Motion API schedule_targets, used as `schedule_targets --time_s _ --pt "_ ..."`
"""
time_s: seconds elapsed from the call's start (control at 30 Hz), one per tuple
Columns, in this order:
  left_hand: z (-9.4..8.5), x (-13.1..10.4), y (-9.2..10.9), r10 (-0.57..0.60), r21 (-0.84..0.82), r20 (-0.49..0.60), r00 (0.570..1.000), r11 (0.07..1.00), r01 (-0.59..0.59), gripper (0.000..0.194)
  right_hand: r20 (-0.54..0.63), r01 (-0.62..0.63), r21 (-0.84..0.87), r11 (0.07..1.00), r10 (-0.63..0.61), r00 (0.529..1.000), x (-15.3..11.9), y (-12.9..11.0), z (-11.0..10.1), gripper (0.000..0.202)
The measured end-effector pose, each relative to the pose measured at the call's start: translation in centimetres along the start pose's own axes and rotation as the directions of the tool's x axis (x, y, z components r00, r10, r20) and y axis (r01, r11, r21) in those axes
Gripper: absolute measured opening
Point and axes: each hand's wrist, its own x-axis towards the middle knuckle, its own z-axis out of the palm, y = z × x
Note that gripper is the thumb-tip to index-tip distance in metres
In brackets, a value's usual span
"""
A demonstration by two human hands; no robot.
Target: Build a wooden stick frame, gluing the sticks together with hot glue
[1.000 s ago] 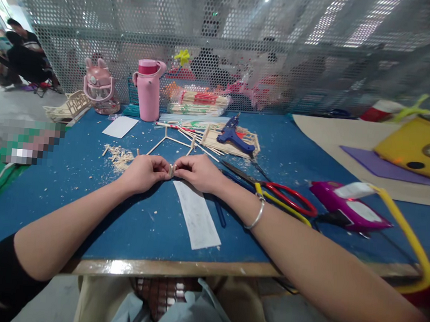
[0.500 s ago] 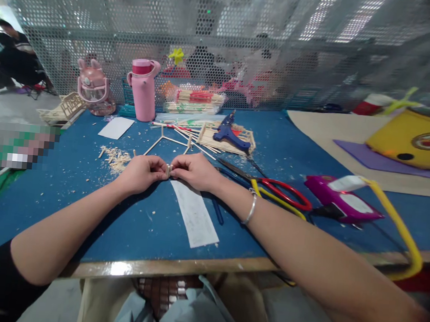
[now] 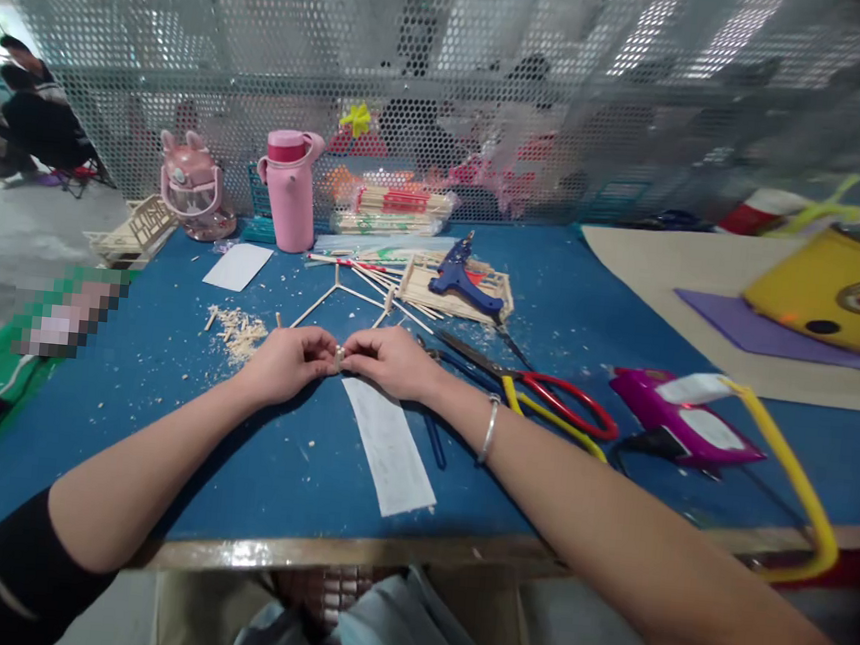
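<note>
Two bare hands are working close together over the blue tabletop (image 3: pixel 250 487), fingertips almost meeting. The left hand (image 3: pixel 287 362) is pinching one small wooden piece (image 3: pixel 337 359) between thumb and fingers, and the right hand (image 3: pixel 394 362) is gripping it from the other side; whether it is made of one stick or several I cannot tell. The piece is sitting at the middle of the tabletop, just beyond the far end of one paper strip (image 3: pixel 389 455). One bracelet (image 3: pixel 490 430) is circling the right wrist.

Left of the hands, one heap of wood chips (image 3: pixel 239 334) is lying near one white card (image 3: pixel 237 267). Straight beyond, one thin stick frame (image 3: pixel 357 295) is resting near one blue glue gun (image 3: pixel 460 277), which is lying on one flat wooden panel (image 3: pixel 418 283). Loose sticks are fanning out beside it, too overlapped to count.

To the right, one pair of red-handled scissors (image 3: pixel 569 405) is lying near one magenta tool (image 3: pixel 685 417). Farther right, one yellow bag (image 3: pixel 817 286) is resting on one purple sheet (image 3: pixel 738 324). At the far left, two drink bottles are standing side by side: one pink flask (image 3: pixel 291 205) and one rabbit-eared bottle (image 3: pixel 195 187).
</note>
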Motion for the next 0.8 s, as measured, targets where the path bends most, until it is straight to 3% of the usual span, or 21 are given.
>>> schedule_targets --time_s 0.63,0.8 --pt "0.21 -0.58 0.80 -0.018 0.110 -0.008 1.000 0.994 0.018 0.007 -0.068 0.075 -0.064 0.995 -0.079 0.995 -0.72 0.22 0.12 0.011" --pt "0.36 -0.49 0.59 0.045 0.142 -0.037 0.998 0.989 -0.039 0.006 -0.071 0.090 -0.061 0.994 -0.095 0.993 -0.66 0.26 0.18 0.009"
